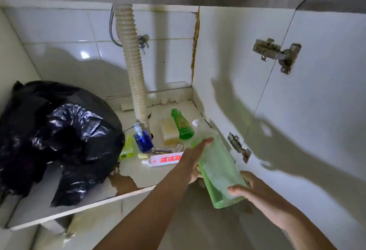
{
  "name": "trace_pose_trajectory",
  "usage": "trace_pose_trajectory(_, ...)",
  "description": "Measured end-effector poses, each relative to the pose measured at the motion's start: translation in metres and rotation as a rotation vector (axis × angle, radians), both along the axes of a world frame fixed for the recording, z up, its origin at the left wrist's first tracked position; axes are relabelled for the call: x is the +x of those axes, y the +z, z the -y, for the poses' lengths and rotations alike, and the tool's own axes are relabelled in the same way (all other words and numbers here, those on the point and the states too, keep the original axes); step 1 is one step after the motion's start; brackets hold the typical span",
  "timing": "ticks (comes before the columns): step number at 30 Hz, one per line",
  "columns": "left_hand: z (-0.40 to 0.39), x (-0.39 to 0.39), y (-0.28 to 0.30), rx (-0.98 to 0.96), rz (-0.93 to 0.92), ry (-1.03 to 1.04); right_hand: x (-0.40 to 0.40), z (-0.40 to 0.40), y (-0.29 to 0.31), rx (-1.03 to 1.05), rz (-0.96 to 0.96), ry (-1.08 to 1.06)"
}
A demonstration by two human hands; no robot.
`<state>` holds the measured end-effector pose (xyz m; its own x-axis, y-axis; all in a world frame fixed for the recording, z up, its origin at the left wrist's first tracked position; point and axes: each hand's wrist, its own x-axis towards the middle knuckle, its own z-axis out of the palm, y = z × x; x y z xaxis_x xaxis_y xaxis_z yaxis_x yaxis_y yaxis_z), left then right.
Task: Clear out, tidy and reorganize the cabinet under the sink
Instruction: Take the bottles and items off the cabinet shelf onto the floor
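Note:
I hold a large clear bottle of pale green liquid [217,168] tilted over the cabinet's front right corner. My left hand [195,158] grips its upper side and my right hand [249,188] holds its base. On the cabinet floor [138,176] lie a small green bottle [182,125], a yellowed sponge [168,132], a blue pump bottle [142,139], a yellow-green bottle [127,147], a metal piece [168,149] and a white and red tube [164,159].
A bulky black rubbish bag [57,134] fills the cabinet's left half. A ribbed drain hose [132,67] runs down the middle, with a valve [142,41] on the tiled back wall. The open door [320,91] with hinges [277,53] stands at the right.

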<state>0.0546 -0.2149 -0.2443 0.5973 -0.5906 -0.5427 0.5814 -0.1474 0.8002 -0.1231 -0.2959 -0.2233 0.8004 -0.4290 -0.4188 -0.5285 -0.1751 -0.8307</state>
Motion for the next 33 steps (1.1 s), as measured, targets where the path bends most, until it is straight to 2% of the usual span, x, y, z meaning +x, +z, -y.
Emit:
trace_pose_trajectory(3, -0.015, -0.037, -0.021, 0.006, 0.008, 0.005, -0.017, -0.002, -0.012, 0.183, -0.019, 0.015)
trace_pose_trajectory(7, -0.03, -0.073, -0.048, 0.057, 0.231, -0.132, -0.017, 0.003, -0.038, 0.308, -0.075, -0.057)
trace_pose_trajectory(11, -0.046, -0.094, -0.083, 0.073, 0.36, -0.236, -0.015, -0.002, -0.083, 0.226, -0.123, -0.042)
trace_pose_trajectory(15, -0.056, -0.102, -0.12, 0.078, 0.351, -0.261, -0.021, -0.01, -0.119, 0.124, -0.159, -0.047)
trace_pose_trajectory(20, -0.06, -0.104, -0.166, 0.169, 0.459, -0.3, -0.021, -0.016, -0.152, 0.212, -0.126, 0.008)
trace_pose_trajectory(23, -0.066, -0.104, -0.175, 0.248, 0.533, -0.381, -0.026, -0.019, -0.173, 0.277, -0.107, -0.014)
trace_pose_trajectory(27, -0.067, -0.101, -0.184, 0.255, 0.592, -0.42, -0.029, -0.019, -0.182, 0.343, -0.04, -0.073)
trace_pose_trajectory(33, -0.07, -0.1, -0.179, 0.336, 0.665, -0.6, -0.038, -0.011, -0.183, 0.313, -0.104, -0.027)
